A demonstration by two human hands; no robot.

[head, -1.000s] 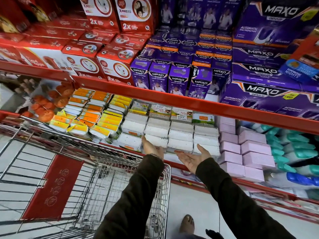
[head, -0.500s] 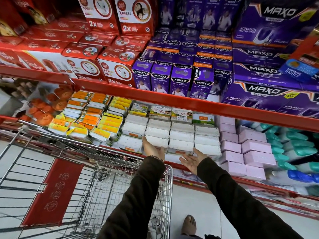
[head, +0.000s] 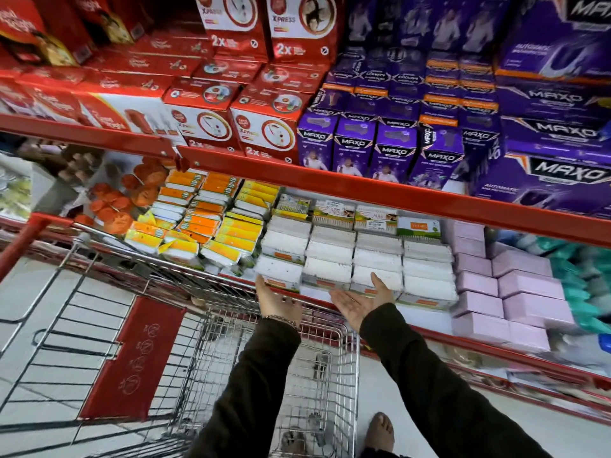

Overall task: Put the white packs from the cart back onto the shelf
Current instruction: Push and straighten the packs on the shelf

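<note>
Both hands, left hand (head: 277,300) and right hand (head: 360,300), are open, palms up and empty below the white packs (head: 330,271) stacked on the shelf (head: 363,190) above the cart (head: 231,352); best to press the front row flush and square.

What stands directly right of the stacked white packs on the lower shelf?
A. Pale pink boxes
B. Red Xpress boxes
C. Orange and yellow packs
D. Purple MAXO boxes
A. The pale pink boxes are stacked right beside the white packs on the lower shelf; both hands, the left hand and the right hand, are open in front of the white stack.
</note>
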